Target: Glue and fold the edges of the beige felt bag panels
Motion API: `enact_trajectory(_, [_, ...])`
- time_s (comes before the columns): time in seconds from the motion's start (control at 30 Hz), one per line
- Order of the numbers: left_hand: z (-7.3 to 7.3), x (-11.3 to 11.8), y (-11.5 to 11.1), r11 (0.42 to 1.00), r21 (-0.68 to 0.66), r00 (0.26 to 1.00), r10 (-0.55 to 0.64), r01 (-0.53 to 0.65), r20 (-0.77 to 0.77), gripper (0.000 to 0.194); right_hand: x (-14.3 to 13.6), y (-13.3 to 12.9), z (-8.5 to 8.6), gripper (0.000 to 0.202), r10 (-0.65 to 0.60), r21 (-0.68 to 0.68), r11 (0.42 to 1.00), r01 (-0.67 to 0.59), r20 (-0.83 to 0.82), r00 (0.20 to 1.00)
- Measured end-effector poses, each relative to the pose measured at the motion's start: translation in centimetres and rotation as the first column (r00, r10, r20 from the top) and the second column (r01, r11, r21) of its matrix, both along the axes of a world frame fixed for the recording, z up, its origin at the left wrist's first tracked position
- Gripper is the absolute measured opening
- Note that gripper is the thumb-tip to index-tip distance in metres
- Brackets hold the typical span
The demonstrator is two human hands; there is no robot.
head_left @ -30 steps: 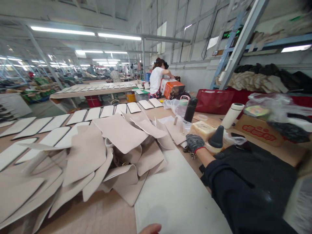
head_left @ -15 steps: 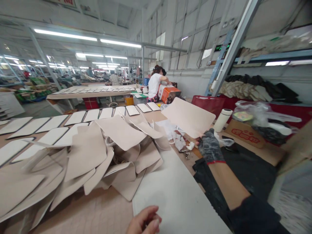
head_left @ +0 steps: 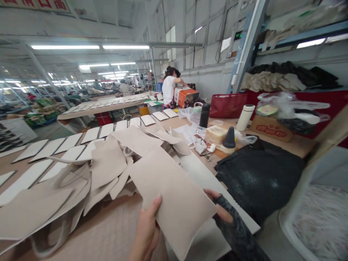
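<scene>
A beige flat panel of leather-like sheet [head_left: 171, 195] is held up between my two hands, tilted above a white board [head_left: 202, 172]. My bare left hand [head_left: 148, 226] grips its lower left edge, thumb on the face and fingers behind. On the right edge is my right hand [head_left: 223, 214], in a dark fingerless glove, its fingers closed around the rim and partly hidden. To the left lies a loose heap of similar beige panels [head_left: 107, 163], some with strap-like handles.
White dark-edged panels [head_left: 67, 143] lie in rows at the left. On the right are a black cloth [head_left: 261, 177], a dark cone [head_left: 230, 137], a yellowish block [head_left: 215, 134], a white bottle [head_left: 245, 117] and a black bottle [head_left: 204, 115]. A co-worker [head_left: 170, 87] stands beyond.
The beige panel has come from the far right down in front of me, carried by my right hand. My left hand, free before, now holds its left edge.
</scene>
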State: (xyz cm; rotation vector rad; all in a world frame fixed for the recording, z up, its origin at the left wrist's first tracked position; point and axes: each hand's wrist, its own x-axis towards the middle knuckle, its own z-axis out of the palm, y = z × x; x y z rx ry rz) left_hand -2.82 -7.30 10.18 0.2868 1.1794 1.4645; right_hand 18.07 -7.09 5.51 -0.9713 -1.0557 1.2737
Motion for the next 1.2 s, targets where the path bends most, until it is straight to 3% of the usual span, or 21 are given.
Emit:
enact_trajectory(0.1, [-1.2, -1.3, -1.7, 0.991, -0.085, 0.994, -0.102, 0.099, -0.026, 0.054, 0.5, 0.9, 1.2, 0.044, 0.109, -0.015, 0.994, -0.11, -0.049, 0.993])
enact_trajectory(0.2, [-2.3, -1.8, -3.0, 0.974, -0.147, 0.985, -0.173, 0.17, -0.01, 0.064, -0.8, 0.5, 2.9, 0.041, 0.256, 0.044, 0.965, -0.257, 0.027, 0.966])
enact_trajectory(0.3, [-2.7, -1.7, -3.7, 0.962, -0.158, 0.975, -0.221, 0.222, 0.021, 0.068, -2.3, -0.6, 4.2, 0.036, 0.315, 0.089, 0.941, -0.328, 0.128, 0.94])
enact_trajectory(0.43, [-2.6, -1.3, -3.9, 0.965, -0.157, 0.977, -0.212, 0.209, -0.004, 0.073, -3.3, -1.5, 4.2, 0.032, 0.108, 0.141, 0.974, -0.175, 0.391, 0.914])
enact_trajectory(0.57, [-2.5, -0.6, -4.1, 0.972, -0.182, 0.98, -0.168, 0.147, -0.108, 0.075, -4.0, -1.3, 2.6, 0.023, -0.202, 0.291, 0.957, -0.005, 0.677, 0.707])
enact_trajectory(0.63, [-2.7, -0.3, -4.2, 0.978, -0.176, 0.976, -0.144, 0.114, -0.166, 0.074, -4.4, -1.2, 1.7, 0.024, -0.338, 0.391, 0.919, 0.046, 0.726, 0.599])
enact_trajectory(0.7, [-2.7, -0.2, -4.3, 0.979, -0.17, 0.966, -0.145, 0.11, -0.214, 0.072, -4.6, -1.0, 1.1, 0.028, -0.421, 0.455, 0.887, 0.082, 0.722, 0.549])
enact_trajectory(0.77, [-2.6, -0.3, -4.3, 0.977, -0.177, 0.958, -0.157, 0.116, -0.238, 0.07, -4.6, -0.7, 1.1, 0.029, -0.41, 0.443, 0.892, 0.094, 0.702, 0.582])
enact_trajectory(0.87, [-2.3, -0.6, -4.4, 0.968, -0.202, 0.963, -0.19, 0.152, -0.19, 0.066, -4.2, -0.3, 1.9, 0.03, -0.257, 0.341, 0.94, 0.029, 0.65, 0.715])
enact_trajectory(0.93, [-2.1, -0.8, -4.4, 0.963, -0.202, 0.97, -0.205, 0.176, -0.133, 0.066, -4.0, 0.1, 2.4, 0.029, -0.19, 0.307, 0.952, -0.012, 0.62, 0.761])
enact_trajectory(1.0, [-2.3, -1.0, -4.5, 0.962, -0.206, 0.972, -0.206, 0.181, -0.109, 0.067, -3.9, 0.6, 2.6, 0.029, -0.243, 0.342, 0.939, 0.016, 0.633, 0.735])
enact_trajectory(1.13, [-2.9, -1.1, -4.6, 0.959, -0.226, 0.968, -0.208, 0.173, -0.14, 0.07, -4.2, 1.3, 1.5, 0.034, -0.452, 0.518, 0.854, 0.053, 0.685, 0.571])
enact_trajectory(1.2, [-2.9, -1.2, -4.7, 0.963, -0.211, 0.967, -0.202, 0.167, -0.157, 0.071, -4.1, 1.7, 1.1, 0.036, -0.46, 0.547, 0.837, 0.014, 0.689, 0.559])
